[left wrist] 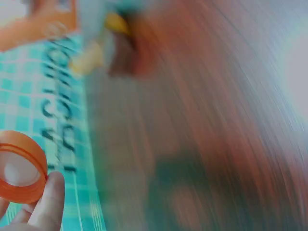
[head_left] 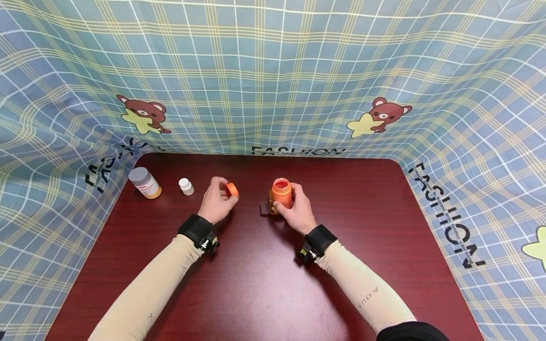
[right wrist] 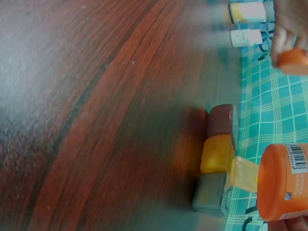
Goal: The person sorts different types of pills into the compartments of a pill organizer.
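My left hand point(head_left: 214, 204) pinches an orange screw cap point(head_left: 232, 190) between thumb and fingers; in the left wrist view its hollow underside shows. Farther right, my right hand point(head_left: 301, 210) grips an orange pill bottle point(head_left: 282, 195), upright and uncapped, with its mouth facing up. Just beyond and left of that bottle is a small pill organizer point(right wrist: 216, 153) with brown, amber and grey compartments. The amber compartment's lid point(right wrist: 244, 174) is raised in the right wrist view, and the bottle overlaps part of the organizer in the head view.
At the table's far left stands a larger bottle point(head_left: 145, 183) with a grey lid and yellow base. Beside it is a small white bottle point(head_left: 186, 186). A plaid curtain point(head_left: 273, 94) surrounds the back and sides of the dark red table point(head_left: 264, 284).
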### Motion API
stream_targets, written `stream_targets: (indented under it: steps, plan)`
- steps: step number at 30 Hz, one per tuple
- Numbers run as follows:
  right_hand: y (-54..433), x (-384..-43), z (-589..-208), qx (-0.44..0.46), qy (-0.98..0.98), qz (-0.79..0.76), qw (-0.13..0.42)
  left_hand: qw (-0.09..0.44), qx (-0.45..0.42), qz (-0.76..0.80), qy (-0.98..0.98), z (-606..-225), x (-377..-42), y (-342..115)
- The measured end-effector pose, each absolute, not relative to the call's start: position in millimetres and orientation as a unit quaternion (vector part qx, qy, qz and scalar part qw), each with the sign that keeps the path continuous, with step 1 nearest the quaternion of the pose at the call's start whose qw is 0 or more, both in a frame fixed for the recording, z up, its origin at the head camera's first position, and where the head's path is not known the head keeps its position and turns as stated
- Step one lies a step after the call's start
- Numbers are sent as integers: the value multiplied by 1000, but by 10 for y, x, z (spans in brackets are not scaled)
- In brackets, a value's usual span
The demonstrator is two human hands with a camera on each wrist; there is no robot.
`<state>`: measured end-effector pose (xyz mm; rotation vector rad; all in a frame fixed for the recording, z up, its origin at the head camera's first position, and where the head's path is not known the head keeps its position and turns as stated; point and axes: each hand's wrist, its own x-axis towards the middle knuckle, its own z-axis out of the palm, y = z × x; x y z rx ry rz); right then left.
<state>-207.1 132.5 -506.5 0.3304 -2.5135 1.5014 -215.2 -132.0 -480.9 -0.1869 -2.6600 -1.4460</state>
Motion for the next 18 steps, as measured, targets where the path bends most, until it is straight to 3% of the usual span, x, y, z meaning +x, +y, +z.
stream_targets:
  steps: [8, 18]
  plan:
    - [1262, -2028, -5032, 129, -836, 525, 96, 5, -88, -630, -772, -4409, -1983, -905]
    - [1180, -1983, -5030, 186, -841, 493, 123, 70, -61, -736, -671, -4280, -1875, -579]
